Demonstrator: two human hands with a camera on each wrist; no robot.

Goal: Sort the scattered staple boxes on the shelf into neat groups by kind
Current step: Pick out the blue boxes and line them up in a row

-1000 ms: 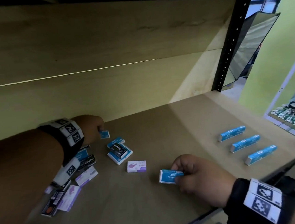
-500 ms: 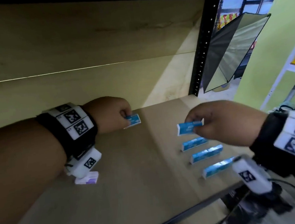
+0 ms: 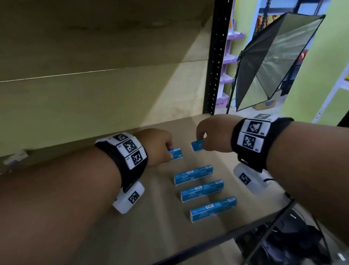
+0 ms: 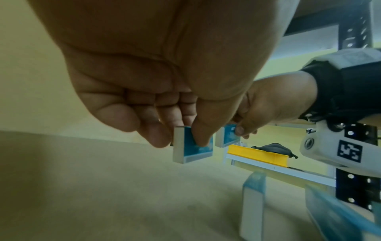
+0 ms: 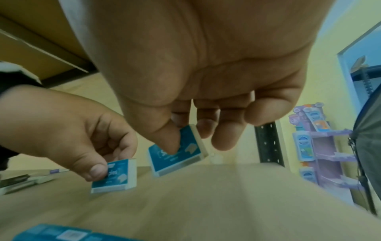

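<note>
Behind the three blue rows (image 3: 193,174) on the shelf (image 3: 119,238), the left hand (image 3: 157,146) and right hand (image 3: 213,133) each pinch a blue staple box (image 3: 175,154), (image 3: 198,145) just above the board; both grips likely need lowering side by side to form a fourth row.

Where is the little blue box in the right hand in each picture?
Head view: the little blue box is above centre, pinched by the right hand, behind three blue rows.
Left wrist view: the same box sits right of centre, partly behind the thumb.
Right wrist view: it is in the middle, under the thumb.
Shared landmark: the left hand's blue box, beside it in every view.
</note>
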